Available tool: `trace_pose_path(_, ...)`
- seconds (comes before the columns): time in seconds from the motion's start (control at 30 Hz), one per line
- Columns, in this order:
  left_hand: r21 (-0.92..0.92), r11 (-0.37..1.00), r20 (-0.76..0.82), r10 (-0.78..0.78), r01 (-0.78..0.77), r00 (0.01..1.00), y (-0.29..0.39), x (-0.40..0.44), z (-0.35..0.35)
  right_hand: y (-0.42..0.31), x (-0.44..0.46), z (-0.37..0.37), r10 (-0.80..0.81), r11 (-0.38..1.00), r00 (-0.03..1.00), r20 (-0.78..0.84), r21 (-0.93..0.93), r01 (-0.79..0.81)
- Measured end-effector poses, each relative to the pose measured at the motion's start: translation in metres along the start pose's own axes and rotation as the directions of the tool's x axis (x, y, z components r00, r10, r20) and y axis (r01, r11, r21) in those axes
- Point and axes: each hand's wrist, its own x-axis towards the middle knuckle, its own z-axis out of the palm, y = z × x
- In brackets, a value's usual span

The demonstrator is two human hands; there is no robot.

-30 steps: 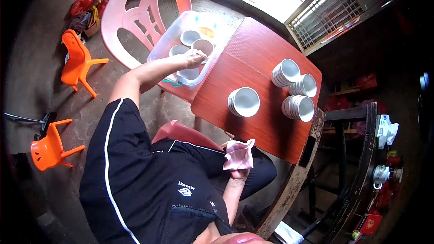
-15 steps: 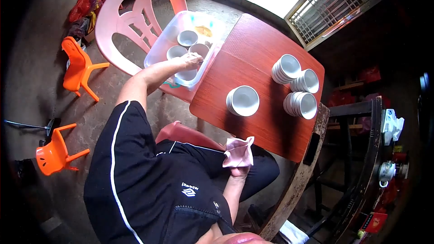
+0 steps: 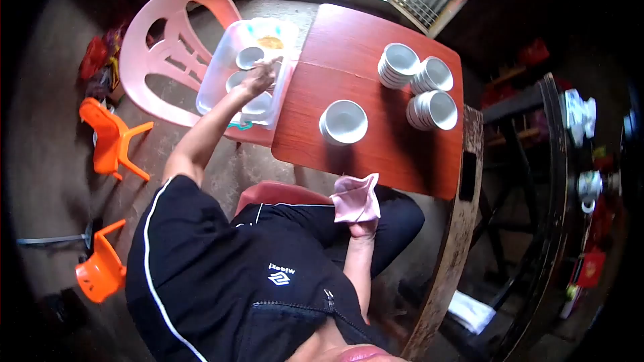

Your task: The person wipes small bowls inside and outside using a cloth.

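Bowls [image 3: 249,58] sit in the tub [image 3: 213,90] beside the tabletop's [image 3: 315,74] left edge, partly beneath the left hand [image 3: 258,80], its grip unclear, while the right hand [image 3: 363,229] clasps a cloth [image 3: 355,200], and a table bump might topple stacks [image 3: 427,79] near the right edge.

We are logging glare entering beyond the table's [image 3: 329,47] far edge, shadows toward its near edge, dark fisheye borders.

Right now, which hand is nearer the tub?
Left. The left hand is at the tub, by the bowls; the right hand is well away from it, holding the cloth.
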Motion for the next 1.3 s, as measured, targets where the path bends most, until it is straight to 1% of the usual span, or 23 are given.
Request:
trace_pose_path(0.03, -0.115, 0.992, -0.209, -0.073, 0.05, 0.975, 0.069, -0.004, -0.053, -0.004, 0.003, -0.01, 0.035, 0.992, 0.999, -0.01, 0.121, -0.034)
trace_pose_path(0.1, -0.054, 0.973, -0.238, 0.207, -0.226, 0.949, 0.131, -0.013, -0.072, -0.015, 0.0, 0.0, 0.043, 0.985, 0.999, 0.012, 0.165, -0.045)
trace_pose_path(0.17, -0.296, 0.915, 0.123, 0.32, -0.273, 0.939, 0.185, -0.029, -0.073, -0.023, -0.002, 0.014, -0.018, 0.985, 1.0, 0.015, 0.172, 0.016)
trace_pose_path(0.3, -0.142, 0.796, 0.124, 0.604, -0.588, 0.787, 0.239, -0.047, -0.063, -0.035, -0.006, 0.022, -0.254, 0.966, 0.961, 0.112, 0.088, 0.245)
trace_pose_path(0.33, -0.068, 0.816, 0.257, 0.571, -0.574, 0.78, 0.24, -0.047, -0.06, -0.037, -0.008, 0.015, -0.308, 0.951, 0.941, 0.139, 0.044, 0.305)
trace_pose_path(0.57, -0.363, 0.824, 0.184, 0.522, -0.436, 0.833, 0.24, -0.051, -0.057, -0.051, -0.022, 0.028, -0.602, 0.795, 0.795, 0.072, -0.027, 0.605)
trace_pose_path(0.6, -0.404, 0.821, 0.099, 0.477, -0.403, 0.873, 0.246, -0.055, -0.06, -0.048, -0.023, 0.041, -0.641, 0.741, 0.765, 0.054, -0.215, 0.636)
trace_pose_path(0.67, -0.435, 0.827, 0.045, 0.416, -0.357, 0.908, 0.269, -0.061, -0.076, -0.041, -0.026, 0.066, -0.714, 0.566, 0.7, 0.017, -0.573, 0.592)
trace_pose_path(0.73, -0.499, 0.811, 0.027, 0.367, -0.306, 0.93, 0.293, -0.072, -0.091, -0.033, -0.022, 0.093, -0.782, -0.193, 0.471, 0.408, -0.877, 0.44)
trace_pose_path(0.8, -0.743, 0.657, 0.165, 0.362, -0.126, 0.917, 0.311, -0.089, -0.096, -0.027, -0.016, 0.11, -0.471, -0.775, 0.321, 0.822, -0.559, 0.295)
trace_pose_path(0.83, -0.841, 0.54, 0.201, 0.369, -0.033, 0.907, 0.315, -0.099, -0.094, -0.025, -0.018, 0.115, -0.396, -0.812, 0.404, 0.825, -0.519, 0.266)
trace_pose_path(0.87, -0.851, 0.47, 0.395, 0.28, 0.233, 0.875, 0.315, -0.107, -0.097, -0.034, -0.023, 0.112, -0.413, -0.685, 0.531, 0.74, -0.637, 0.354)
trace_pose_path(0.9, -0.881, 0.222, 0.465, 0.243, 0.418, 0.851, 0.32, -0.116, -0.091, -0.04, -0.016, 0.081, -0.364, -0.701, 0.543, 0.757, -0.606, 0.375)
trace_pose_path(0.93, -0.879, 0.235, 0.469, 0.27, 0.415, 0.841, 0.323, -0.117, -0.095, -0.043, -0.01, 0.062, -0.521, -0.114, 0.649, 0.554, -0.799, 0.59)
trace_pose_path(0.97, -0.877, 0.246, 0.473, 0.297, 0.412, 0.829, 0.326, -0.117, -0.099, -0.045, -0.008, 0.053, -0.499, 0.519, 0.807, 0.316, -0.636, 0.571)
trace_pose_path(1.0, -0.883, 0.16, 0.469, 0.294, 0.441, 0.833, 0.333, -0.119, -0.101, -0.046, -0.007, 0.044, -0.557, -0.222, 0.524, 0.644, -0.724, 0.653)
trace_pose_path(1.03, -0.845, 0.096, 0.531, 0.262, 0.526, 0.806, 0.341, -0.121, -0.108, -0.046, -0.006, 0.035, -0.508, -0.816, 0.141, 0.85, -0.527, 0.237)
trace_pose_path(1.1, -0.864, 0.191, 0.504, 0.342, 0.466, 0.793, 0.327, -0.124, -0.089, -0.049, -0.031, 0.069, -0.625, 0.036, 0.71, 0.325, -0.897, 0.441)
trace_pose_path(1.13, -0.902, 0.255, 0.421, 0.334, 0.349, 0.844, 0.343, -0.125, -0.098, -0.053, -0.041, 0.103, -0.482, -0.529, 0.47, 0.739, -0.673, 0.516)
trace_pose_path(1.17, -0.912, 0.411, 0.182, 0.384, 0.009, 0.905, 0.339, -0.13, -0.079, -0.05, -0.037, 0.109, -0.4, -0.743, 0.452, 0.797, -0.571, 0.35)
trace_pose_path(1.23, -0.902, 0.142, 0.43, 0.358, 0.407, 0.829, 0.343, -0.128, -0.095, -0.054, -0.028, 0.079, -0.445, -0.578, 0.435, 0.783, -0.622, 0.528)
trace_pose_path(1.27, -0.892, 0.126, 0.45, 0.358, 0.435, 0.818, 0.339, -0.126, -0.092, -0.053, -0.04, 0.078, -0.597, -0.164, 0.671, 0.439, -0.886, 0.434)
trace_pose_path(1.3, -0.881, 0.106, 0.466, 0.356, 0.46, 0.81, 0.333, -0.127, -0.086, -0.045, -0.039, 0.082, -0.633, 0.319, 0.745, 0.208, -0.807, 0.496)
